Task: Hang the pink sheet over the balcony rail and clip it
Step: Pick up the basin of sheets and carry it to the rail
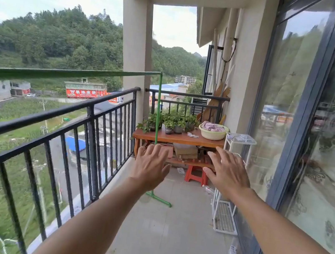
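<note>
I am reaching both arms forward at the centre of the frame, my left grip [149, 165] and right grip [227, 173] both spread apart, fingers straight, holding nothing. What I am worrying about is the drop: the balcony rail [54, 113] running along the left is overlooking a road far below, so a sheet draped unevenly and let go before clipping is likely sliding off outward. Lifting it carelessly is also risking the potted plants [171, 123] just beside the basin [212, 136] and the small clips [191, 135] lying near it. The pink sheet [212, 126] is sitting bunched and crumpled in that basin on the wooden surface [182, 139] at centre right, well apart from both grips, its full extent hidden.
</note>
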`<state>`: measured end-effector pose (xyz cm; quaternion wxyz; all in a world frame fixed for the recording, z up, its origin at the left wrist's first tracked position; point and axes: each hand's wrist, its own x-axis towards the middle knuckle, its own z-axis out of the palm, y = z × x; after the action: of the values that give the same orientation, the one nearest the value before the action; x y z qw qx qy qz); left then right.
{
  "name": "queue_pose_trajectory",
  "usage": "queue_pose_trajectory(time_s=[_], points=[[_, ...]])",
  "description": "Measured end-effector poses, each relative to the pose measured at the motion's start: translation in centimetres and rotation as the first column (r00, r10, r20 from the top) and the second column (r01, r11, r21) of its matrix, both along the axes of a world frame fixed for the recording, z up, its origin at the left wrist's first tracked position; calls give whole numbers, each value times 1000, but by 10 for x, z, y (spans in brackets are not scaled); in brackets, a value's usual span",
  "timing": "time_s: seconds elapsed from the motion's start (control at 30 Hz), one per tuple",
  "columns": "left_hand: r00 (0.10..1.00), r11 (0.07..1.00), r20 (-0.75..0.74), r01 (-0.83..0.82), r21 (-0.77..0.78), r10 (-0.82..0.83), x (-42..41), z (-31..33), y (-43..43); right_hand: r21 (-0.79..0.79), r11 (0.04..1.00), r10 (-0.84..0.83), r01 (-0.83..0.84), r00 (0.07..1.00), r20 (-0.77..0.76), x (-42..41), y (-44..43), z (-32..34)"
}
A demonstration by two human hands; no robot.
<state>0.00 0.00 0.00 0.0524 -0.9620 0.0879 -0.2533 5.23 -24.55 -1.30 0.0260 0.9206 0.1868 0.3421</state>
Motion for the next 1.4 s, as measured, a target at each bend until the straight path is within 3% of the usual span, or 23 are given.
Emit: queue_pose_trajectory(time_s=[0.47,0.83,1.4], points=[[997,997,-15,-76,-12,76,230,-8,29,-19,998,52,-52,998,-30,249,29,1],[999,999,-35,-28,38,30,474,1,84,-1,1000,-15,15,999,-28,474,81,-5],[993,995,-65,96,25,-94,877,-24,30,-17,990,-142,141,985,-103,855,11,-32]])
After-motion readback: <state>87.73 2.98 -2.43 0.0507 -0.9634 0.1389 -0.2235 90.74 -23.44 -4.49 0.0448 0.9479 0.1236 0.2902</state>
